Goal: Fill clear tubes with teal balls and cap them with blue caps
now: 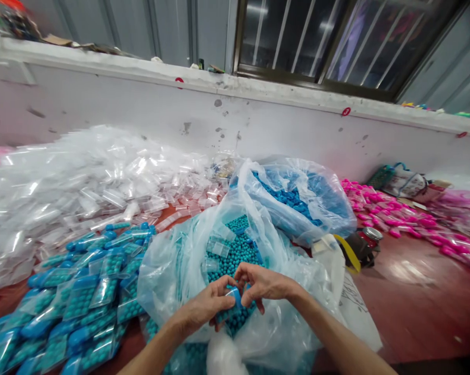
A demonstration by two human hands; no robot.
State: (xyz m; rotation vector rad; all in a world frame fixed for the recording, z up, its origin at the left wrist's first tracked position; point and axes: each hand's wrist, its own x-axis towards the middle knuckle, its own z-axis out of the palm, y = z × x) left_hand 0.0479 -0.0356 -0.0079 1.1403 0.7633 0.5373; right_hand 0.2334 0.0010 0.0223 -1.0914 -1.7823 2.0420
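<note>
Above a large open plastic bag of teal beads, my left hand is closed around a small flat clear container. A blue cap covers its end, and the container's lower part is mostly hidden by fingers. My right hand curls in from the other side, its thumb and fingers closed at the blue cap. Several empty clear containers lie on the beads beneath my hands. To the left, capped bead-filled containers form a pile on the red table.
Empty clear containers are heaped along the wall at back left. Behind the bead bag stands a bag of blue caps. Pink pieces, a jar with a metal lid and a yellow strap lie to the right.
</note>
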